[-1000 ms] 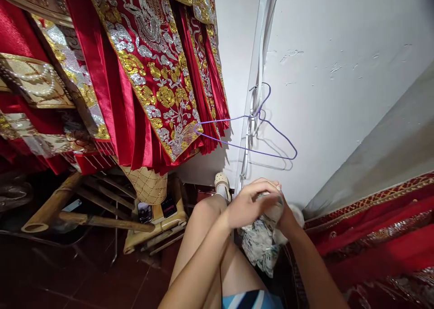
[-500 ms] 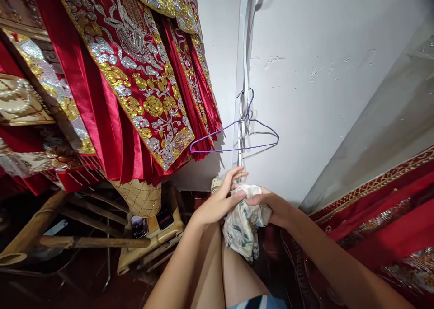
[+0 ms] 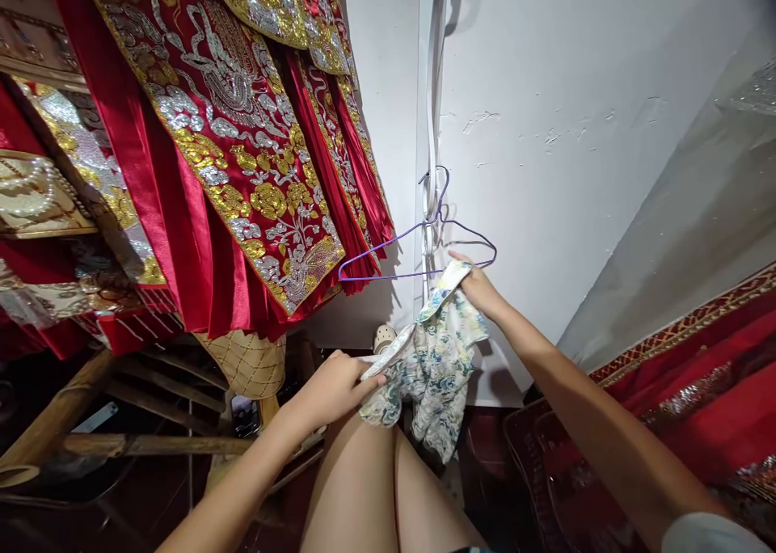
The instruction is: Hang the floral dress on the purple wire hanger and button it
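Observation:
A small white garment (image 3: 445, 375) with a blue, green and yellow floral print hangs between my two hands, its light edge stretched slantwise; whether it is a shirt or shorts I cannot tell. My left hand (image 3: 345, 387) grips the lower left end of that edge, above my thigh. Higher up, my right hand (image 3: 476, 286) pinches the other end, close to the lower right part of a purple wire hanger (image 3: 388, 277). The hanger hangs bare by its hook from a white strap (image 3: 432, 92) by the wall.
Red costumes with gold and silver embroidery (image 3: 267, 173) hang at the left. Below them are a bamboo chair (image 3: 151, 444) and a phone (image 3: 246, 415). A beige clog (image 3: 383, 339) lies on the floor by the white wall (image 3: 546, 189). Red fabric (image 3: 697, 391) fills the right side.
My hands have moved apart, the left toward the lower left and the right upward to the hanger. The bunched garment is now spread out between them.

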### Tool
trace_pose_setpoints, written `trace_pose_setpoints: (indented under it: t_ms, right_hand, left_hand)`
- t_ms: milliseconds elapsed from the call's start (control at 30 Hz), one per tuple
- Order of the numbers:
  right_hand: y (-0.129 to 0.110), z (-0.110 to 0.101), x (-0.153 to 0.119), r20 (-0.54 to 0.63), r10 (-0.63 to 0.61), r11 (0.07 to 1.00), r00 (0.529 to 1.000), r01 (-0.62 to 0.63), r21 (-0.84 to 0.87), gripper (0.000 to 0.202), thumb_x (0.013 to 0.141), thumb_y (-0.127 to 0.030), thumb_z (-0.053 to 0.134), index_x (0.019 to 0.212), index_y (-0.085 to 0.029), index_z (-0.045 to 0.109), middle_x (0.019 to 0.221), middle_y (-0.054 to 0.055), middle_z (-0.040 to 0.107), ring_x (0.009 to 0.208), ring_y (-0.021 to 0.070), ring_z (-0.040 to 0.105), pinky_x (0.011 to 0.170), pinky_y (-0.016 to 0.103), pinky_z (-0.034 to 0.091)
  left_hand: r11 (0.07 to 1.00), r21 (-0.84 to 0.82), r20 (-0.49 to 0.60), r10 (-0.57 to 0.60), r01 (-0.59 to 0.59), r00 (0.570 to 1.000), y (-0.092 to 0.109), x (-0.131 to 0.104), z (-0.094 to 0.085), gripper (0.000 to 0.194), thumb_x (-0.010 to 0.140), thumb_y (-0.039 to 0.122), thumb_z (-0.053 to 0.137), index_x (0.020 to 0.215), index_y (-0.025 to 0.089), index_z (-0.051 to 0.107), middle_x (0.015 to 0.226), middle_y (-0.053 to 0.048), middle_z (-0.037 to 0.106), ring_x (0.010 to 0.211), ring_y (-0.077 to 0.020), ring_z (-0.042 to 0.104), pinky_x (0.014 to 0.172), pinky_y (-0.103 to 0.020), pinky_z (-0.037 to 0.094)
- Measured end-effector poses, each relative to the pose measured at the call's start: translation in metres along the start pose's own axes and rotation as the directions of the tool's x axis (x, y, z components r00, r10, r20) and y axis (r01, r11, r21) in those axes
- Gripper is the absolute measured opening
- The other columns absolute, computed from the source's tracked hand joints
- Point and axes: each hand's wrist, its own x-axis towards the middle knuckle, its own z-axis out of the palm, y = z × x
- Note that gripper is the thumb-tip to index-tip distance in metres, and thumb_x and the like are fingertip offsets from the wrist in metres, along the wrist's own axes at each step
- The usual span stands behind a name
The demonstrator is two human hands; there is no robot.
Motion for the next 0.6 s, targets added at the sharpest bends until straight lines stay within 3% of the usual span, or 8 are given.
trace_pose_setpoints:
  t_ms: [67,167,267,333,500,600]
  right_hand:
    - [0.012,0.005,0.005,0.073,0.046,0.999,0.996,-0.045,-0.022,0.018,0.073,-0.034,0.051,0.074,-0.019,0.062,0.073,0.002,0.063,0.074,0.019,0.055,0.07,0.029,0.043]
    - [0.02,-0.003,-0.005,0.031,0.035,0.998,0.999,-0.033,-0.061,0.018,0.072,-0.032,0.05,0.058,-0.021,0.047,0.055,-0.004,0.045,0.059,0.0138,0.04,0.057,0.025,0.03]
    - [0.017,-0.025,-0.023,-0.029,0.027,0.995,0.999,-0.029,-0.094,0.023,0.071,-0.03,0.051,0.053,-0.022,0.038,0.052,-0.005,0.032,0.056,0.0117,0.03,0.053,0.026,0.02]
    - [0.01,-0.038,-0.033,-0.037,0.028,0.994,0.999,-0.032,-0.101,0.025,0.073,-0.03,0.052,0.054,-0.022,0.038,0.052,-0.005,0.031,0.055,0.0112,0.028,0.052,0.026,0.019]
    - [-0.01,-0.042,-0.048,-0.04,0.078,0.992,0.996,-0.082,-0.094,0.028,0.076,-0.03,0.056,0.054,-0.022,0.039,0.05,-0.006,0.032,0.051,0.0107,0.03,0.049,0.025,0.021]
    - [-0.019,-0.031,-0.057,0.047,0.116,0.993,0.992,-0.114,-0.033,0.024,0.077,-0.028,0.054,0.056,-0.021,0.045,0.052,-0.005,0.04,0.051,0.0115,0.036,0.048,0.025,0.025]
  left_hand:
    - [0.988,0.122,-0.089,-0.082,0.092,0.993,-0.004,0.005,-0.005,0.049,0.092,0.05,0.049,0.053,0.021,0.048,0.054,-0.004,0.054,0.058,-0.0205,0.05,0.072,-0.033,0.037]
    - [0.957,0.204,-0.223,-0.162,0.208,0.961,-0.018,0.016,-0.019,0.041,0.091,0.047,0.048,0.059,0.022,0.057,0.069,-0.013,0.067,0.075,-0.0303,0.061,0.083,-0.041,0.042]
    - [0.988,0.134,-0.379,-0.019,0.075,0.925,-0.028,0.03,-0.038,0.03,0.092,0.039,0.045,0.082,0.022,0.068,0.112,-0.014,0.073,0.108,-0.0325,0.061,0.099,-0.044,0.04]
    - [0.997,0.071,-0.496,0.063,-0.032,0.866,-0.026,0.041,-0.05,0.03,0.094,0.036,0.042,0.085,0.021,0.066,0.127,-0.012,0.068,0.121,-0.0308,0.056,0.107,-0.043,0.037]
    - [0.989,-0.002,-0.699,0.106,-0.151,0.707,0.001,0.078,-0.07,0.022,0.096,0.028,0.042,0.085,0.02,0.059,0.13,-0.013,0.064,0.128,-0.0304,0.049,0.112,-0.044,0.032]
    - [0.966,-0.053,-0.685,0.148,-0.252,0.713,0.022,0.101,-0.078,0.013,0.094,0.023,0.05,0.096,0.021,0.063,0.122,-0.01,0.067,0.118,-0.0291,0.054,0.106,-0.041,0.035]
